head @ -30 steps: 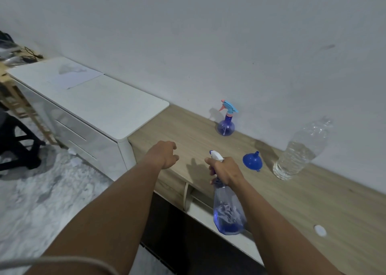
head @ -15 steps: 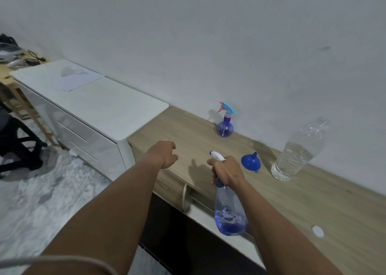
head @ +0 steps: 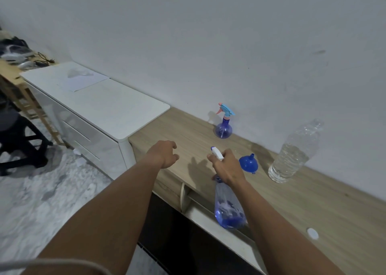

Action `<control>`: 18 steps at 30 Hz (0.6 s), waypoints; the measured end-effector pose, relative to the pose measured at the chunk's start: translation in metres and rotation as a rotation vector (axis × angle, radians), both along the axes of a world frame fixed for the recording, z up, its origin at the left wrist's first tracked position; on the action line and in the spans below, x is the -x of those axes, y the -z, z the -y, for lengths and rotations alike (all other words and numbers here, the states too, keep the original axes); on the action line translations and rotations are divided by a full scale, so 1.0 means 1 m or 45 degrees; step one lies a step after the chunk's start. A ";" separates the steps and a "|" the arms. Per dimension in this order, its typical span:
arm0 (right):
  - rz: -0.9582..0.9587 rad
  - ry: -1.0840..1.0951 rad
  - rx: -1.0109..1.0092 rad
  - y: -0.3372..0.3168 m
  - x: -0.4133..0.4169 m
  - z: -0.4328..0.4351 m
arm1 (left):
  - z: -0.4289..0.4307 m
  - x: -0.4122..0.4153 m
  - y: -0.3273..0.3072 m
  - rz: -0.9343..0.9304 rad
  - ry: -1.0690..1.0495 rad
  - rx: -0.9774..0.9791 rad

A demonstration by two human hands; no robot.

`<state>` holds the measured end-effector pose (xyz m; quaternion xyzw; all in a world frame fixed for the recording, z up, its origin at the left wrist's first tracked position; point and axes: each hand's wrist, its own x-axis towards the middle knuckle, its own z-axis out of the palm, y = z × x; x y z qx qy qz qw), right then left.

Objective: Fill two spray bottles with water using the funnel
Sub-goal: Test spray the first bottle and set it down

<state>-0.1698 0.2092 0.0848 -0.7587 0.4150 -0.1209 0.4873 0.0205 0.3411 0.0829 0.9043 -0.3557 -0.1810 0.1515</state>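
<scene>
My right hand [head: 226,167] grips the tall spray bottle [head: 228,208] by its neck, fingers wrapped around the trigger head. The bottle hangs in the air over the front edge of the wooden counter [head: 313,201], its long axis nearly upright, base down and toward me. Its white nozzle [head: 217,154] points left and slightly away. A little blue-tinted liquid sits at the bottom.

My left hand [head: 165,153] hovers over the counter's left end, fingers loosely curled, holding nothing.

The blue funnel [head: 248,164] lies just beyond my right hand, spout aimed toward the wall. The small round spray bottle [head: 224,128] stands upright against the wall, nozzle facing left. The water bottle [head: 292,155] stands to the right of the funnel.
</scene>
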 end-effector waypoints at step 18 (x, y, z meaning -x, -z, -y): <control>0.432 0.149 0.167 -0.047 -0.106 0.071 | 0.090 -0.044 0.005 -0.662 0.278 0.351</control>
